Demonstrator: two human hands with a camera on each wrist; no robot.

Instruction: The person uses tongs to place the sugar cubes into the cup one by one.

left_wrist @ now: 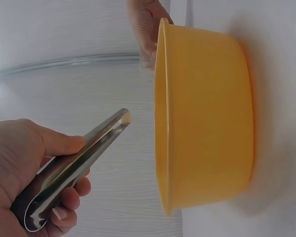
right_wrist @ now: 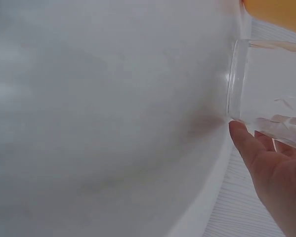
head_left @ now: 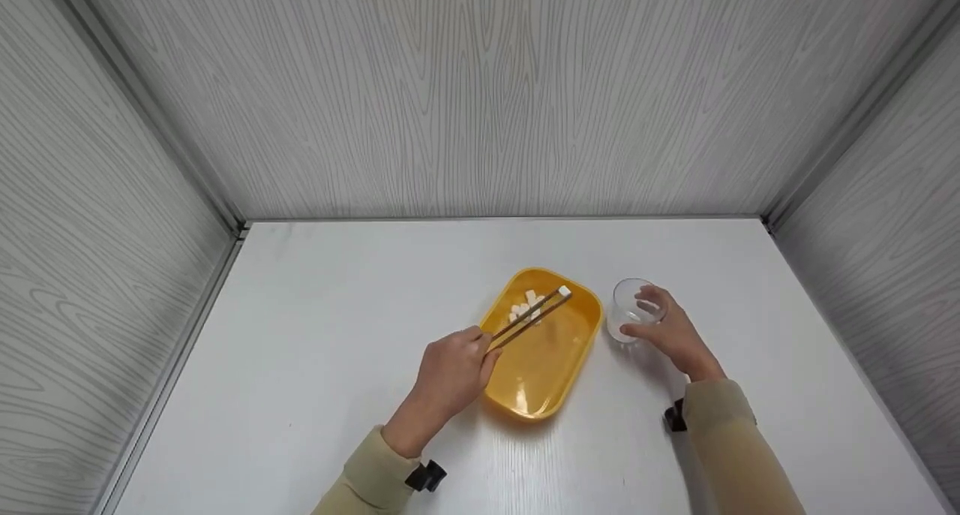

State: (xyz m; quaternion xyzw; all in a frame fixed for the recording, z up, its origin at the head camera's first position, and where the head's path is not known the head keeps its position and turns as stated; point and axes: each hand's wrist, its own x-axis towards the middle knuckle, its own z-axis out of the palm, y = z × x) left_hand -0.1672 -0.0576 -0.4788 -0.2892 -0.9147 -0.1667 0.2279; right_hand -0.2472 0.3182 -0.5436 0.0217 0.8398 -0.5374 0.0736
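Head view: I see a white table [head_left: 300, 335] boxed in by grey woodgrain walls [head_left: 480, 94]. Left hand [head_left: 450, 372] grips metal tongs [head_left: 534, 316], tips pinching one white cube [head_left: 564, 291] over the yellow tub [head_left: 540, 380]; more cubes [head_left: 525, 306] lie at its far end. Right hand [head_left: 671, 331] curls round the glass [head_left: 628, 312] standing just right of the tub, thumb at its base.

Cubes [head_left: 525, 305] in tub [head_left: 544, 395]; glass [head_left: 628, 320] just right of it
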